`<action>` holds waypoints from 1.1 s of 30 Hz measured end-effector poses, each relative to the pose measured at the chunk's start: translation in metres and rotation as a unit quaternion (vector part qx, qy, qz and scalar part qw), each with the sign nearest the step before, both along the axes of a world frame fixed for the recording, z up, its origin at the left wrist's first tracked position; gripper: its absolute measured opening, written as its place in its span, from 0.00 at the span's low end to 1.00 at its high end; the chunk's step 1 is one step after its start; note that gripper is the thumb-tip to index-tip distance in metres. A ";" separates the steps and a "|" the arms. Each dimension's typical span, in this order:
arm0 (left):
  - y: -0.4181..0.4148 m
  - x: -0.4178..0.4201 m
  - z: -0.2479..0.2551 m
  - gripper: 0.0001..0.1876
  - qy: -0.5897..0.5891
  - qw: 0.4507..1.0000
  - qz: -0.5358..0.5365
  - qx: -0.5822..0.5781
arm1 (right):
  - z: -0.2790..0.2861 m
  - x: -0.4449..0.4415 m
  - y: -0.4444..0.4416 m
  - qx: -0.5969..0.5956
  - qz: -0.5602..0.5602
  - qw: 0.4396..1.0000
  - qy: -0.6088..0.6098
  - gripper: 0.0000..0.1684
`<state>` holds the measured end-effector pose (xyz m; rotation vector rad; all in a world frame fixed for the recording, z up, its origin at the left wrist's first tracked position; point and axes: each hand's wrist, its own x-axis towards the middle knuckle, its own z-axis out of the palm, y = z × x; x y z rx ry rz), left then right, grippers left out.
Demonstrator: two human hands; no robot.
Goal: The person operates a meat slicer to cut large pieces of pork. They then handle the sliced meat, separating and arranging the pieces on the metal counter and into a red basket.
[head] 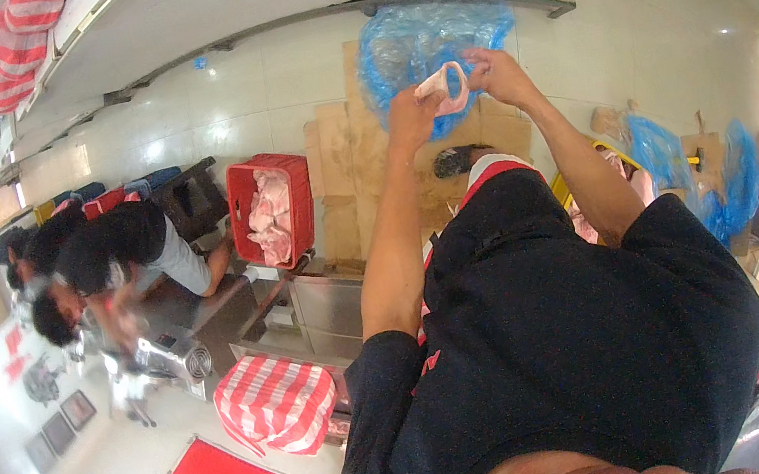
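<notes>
Pinched in my left hand (416, 118) is a pale pink and white loop (453, 102), which looks like a strip of meat or skin, though its exact kind cannot be told. My right hand (499, 75) is just right of the loop, thumb and fingers apart, with nothing clearly held. Beyond both hands, a crumpled blue plastic sheet or bag (434, 29) lies over flattened cardboard (343, 159) on the tiled floor.
A red plastic crate (301, 205) holds several pieces of pale meat. Red-and-white striped bags (276, 404) sit beside a steel counter (327, 307). Co-workers (114, 245) bend over at the left. A yellow container (559, 190) with meat and more blue plastic (657, 146) are at the right.
</notes>
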<state>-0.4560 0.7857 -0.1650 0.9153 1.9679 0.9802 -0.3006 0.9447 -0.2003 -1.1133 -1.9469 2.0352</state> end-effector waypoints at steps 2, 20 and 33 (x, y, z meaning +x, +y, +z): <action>0.002 0.003 0.003 0.17 -0.042 0.999 0.008 0.008 | 0.001 -0.002 -0.010 0.027 -0.005 0.999 0.031 0.35; -0.003 -0.001 -0.015 0.15 -0.033 0.999 0.007 0.038 | 0.013 0.003 0.002 0.036 -0.015 0.998 -0.046 0.42; -0.006 -0.005 -0.003 0.17 -0.034 0.998 0.041 0.023 | 0.032 0.002 0.006 0.009 -0.046 0.997 -0.055 0.42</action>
